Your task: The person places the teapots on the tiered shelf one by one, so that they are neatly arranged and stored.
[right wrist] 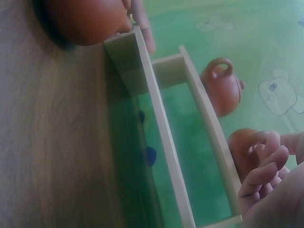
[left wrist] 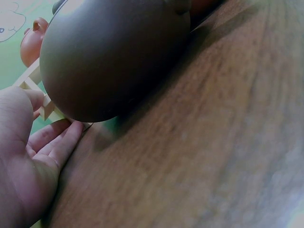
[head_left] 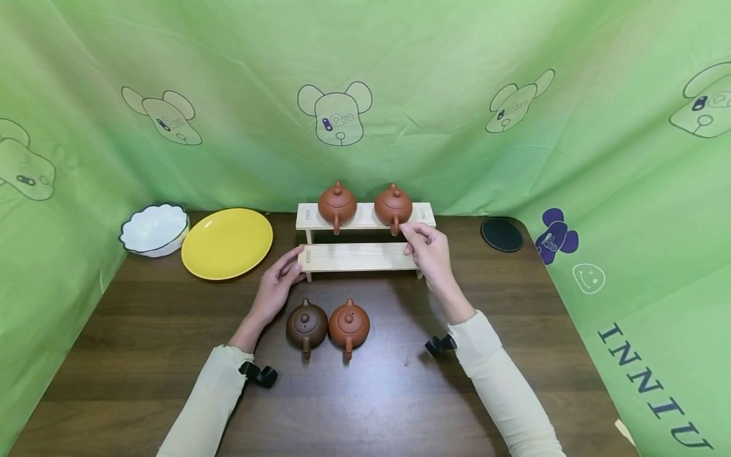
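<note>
A two-step wooden display stand (head_left: 360,257) stands at the back of the table. Two reddish-brown clay teapots sit on its upper step, a left one (head_left: 337,204) and a right one (head_left: 393,204). My right hand (head_left: 431,254) pinches the handle of the right teapot, fingers curled in the right wrist view. My left hand (head_left: 274,289) touches the left end of the lower step, its fingers fairly straight in the left wrist view. In front of the stand, a dark brown teapot (head_left: 306,325) and another reddish-brown teapot (head_left: 349,325) stand side by side, handles towards me.
On the left are a white scalloped bowl (head_left: 154,231) and a yellow plate (head_left: 227,244), next to each other. A black round coaster (head_left: 502,234) lies at the back right. A green printed cloth (head_left: 240,152) hangs around the table's back and sides.
</note>
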Demonstrator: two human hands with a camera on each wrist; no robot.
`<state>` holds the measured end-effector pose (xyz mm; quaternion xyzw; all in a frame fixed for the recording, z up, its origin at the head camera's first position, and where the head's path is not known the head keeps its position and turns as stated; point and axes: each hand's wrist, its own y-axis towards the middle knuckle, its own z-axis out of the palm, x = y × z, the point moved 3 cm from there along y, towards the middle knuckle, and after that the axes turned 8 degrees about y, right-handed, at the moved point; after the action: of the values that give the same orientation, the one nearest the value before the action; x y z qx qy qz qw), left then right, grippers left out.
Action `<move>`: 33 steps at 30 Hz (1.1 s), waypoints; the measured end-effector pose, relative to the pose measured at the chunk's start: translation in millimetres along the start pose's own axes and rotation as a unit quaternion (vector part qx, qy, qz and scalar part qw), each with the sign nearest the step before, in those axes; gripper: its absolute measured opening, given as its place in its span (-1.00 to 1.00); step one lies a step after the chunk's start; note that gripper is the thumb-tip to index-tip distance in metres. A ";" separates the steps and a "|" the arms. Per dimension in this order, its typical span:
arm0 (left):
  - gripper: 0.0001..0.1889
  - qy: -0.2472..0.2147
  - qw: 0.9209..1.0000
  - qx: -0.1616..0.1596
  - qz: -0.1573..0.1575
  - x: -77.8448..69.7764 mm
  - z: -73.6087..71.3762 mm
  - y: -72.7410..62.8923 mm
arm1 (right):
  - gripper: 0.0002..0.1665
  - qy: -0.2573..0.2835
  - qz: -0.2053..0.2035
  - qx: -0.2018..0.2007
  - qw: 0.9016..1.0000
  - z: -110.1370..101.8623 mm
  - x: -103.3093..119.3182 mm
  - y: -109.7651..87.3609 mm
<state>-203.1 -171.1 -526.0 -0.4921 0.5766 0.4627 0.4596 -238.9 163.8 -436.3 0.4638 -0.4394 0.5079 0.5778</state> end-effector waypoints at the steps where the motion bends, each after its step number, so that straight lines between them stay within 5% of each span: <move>1: -0.49 -0.001 1.000 0.000 0.000 0.1 0.0 0.0 | -0.71 -0.001 0.000 0.000 1.000 -0.8 -0.4 -0.2; 33: -0.49 -0.007 1.000 -0.006 -0.009 2.9 0.4 0.8 | -0.69 -0.030 0.007 0.005 1.000 -17.6 -7.5 -33.0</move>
<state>-204.1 -171.1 -528.8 -0.4966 0.5660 0.4652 0.4654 -206.2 177.9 -449.9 0.4783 -0.4574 0.5002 0.5584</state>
